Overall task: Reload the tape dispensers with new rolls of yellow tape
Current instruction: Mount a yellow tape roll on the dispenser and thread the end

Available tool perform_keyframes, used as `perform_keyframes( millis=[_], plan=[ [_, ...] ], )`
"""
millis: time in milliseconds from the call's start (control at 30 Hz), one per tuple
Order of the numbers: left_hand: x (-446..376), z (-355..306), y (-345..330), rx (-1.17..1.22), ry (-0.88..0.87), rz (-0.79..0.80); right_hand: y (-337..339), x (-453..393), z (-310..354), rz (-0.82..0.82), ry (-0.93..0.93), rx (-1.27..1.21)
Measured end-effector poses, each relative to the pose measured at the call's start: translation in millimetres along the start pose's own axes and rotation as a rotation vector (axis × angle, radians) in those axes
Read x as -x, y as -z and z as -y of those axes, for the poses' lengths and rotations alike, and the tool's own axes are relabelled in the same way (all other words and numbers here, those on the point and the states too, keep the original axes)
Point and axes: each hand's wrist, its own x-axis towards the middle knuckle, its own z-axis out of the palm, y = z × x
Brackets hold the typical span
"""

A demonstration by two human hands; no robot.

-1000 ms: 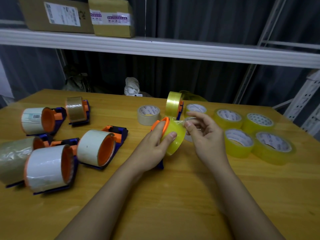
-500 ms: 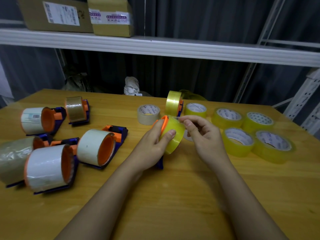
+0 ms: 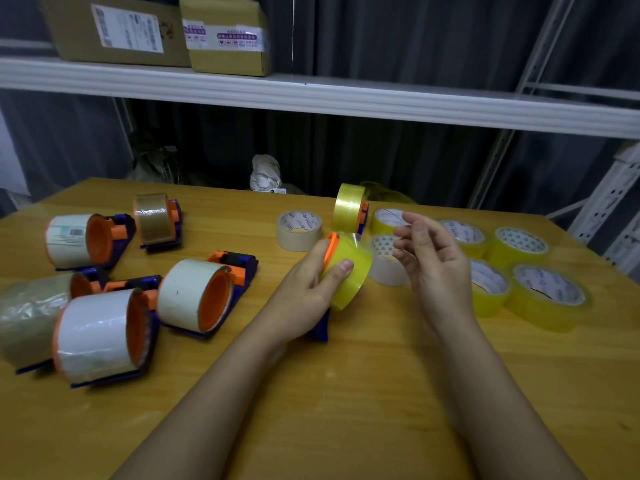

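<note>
My left hand (image 3: 311, 285) grips a yellow tape roll (image 3: 349, 271) seated on the orange hub of a blue dispenser (image 3: 322, 327) that stands on the wooden table (image 3: 346, 393). My right hand (image 3: 433, 261) hovers just right of the roll with curled fingers, and its fingertips seem to pinch the roll's loose end, a faint clear strip. Behind stands another dispenser with yellow tape (image 3: 349, 206). Several new yellow rolls (image 3: 519, 244) lie flat to the right.
Two beige rolls (image 3: 299, 230) (image 3: 386, 265) lie near my hands. Several dispensers with white or brown rolls (image 3: 194, 292) (image 3: 93, 334) (image 3: 156, 220) crowd the table's left side. A white shelf (image 3: 311, 95) with cardboard boxes (image 3: 225, 36) runs overhead.
My right hand has drawn away from the top of the yellow roll, to the right and slightly up. My left hand keeps its hold on the roll.
</note>
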Motion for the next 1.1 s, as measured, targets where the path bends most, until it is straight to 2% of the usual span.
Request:
perform_keyframes(
  millis=[67,200,267,400,467,600,700,867,1100],
  plan=[
    [-0.6,1.9,-0.2,0.002,-0.001,0.003,0.0,1.7,-1.3,0.046,-0.005,0.167],
    [0.7,-6.2,-0.5,0.089,-0.043,0.005,-7.5,7.6,-4.7,0.258,-0.020,0.409],
    [0.0,-8.5,-0.2,0.089,-0.051,0.004,-10.0,9.1,-6.8,0.255,0.010,0.427],
    [0.9,-6.2,-3.3,0.074,-0.037,0.026,-14.9,12.0,-6.3,0.136,0.061,0.273],
    [1.6,-4.1,-4.2,0.052,-0.034,0.017,-13.9,11.6,-9.7,0.068,0.188,0.380],
    [-0.1,-2.4,-4.4,-0.022,-0.020,0.026,-12.9,12.4,-19.8,-0.007,0.592,0.695],
    [0.1,-2.8,-6.2,-0.028,-0.028,0.028,-12.9,13.7,-23.1,-0.062,0.690,0.756],
    [0.8,-3.8,-7.8,-0.015,-0.040,0.012,-13.6,11.6,-21.4,-0.092,0.678,0.725],
    [0.2,-1.6,-6.0,-0.038,-0.016,0.028,-12.6,15.2,-7.6,-0.062,0.356,0.464]
  ],
)
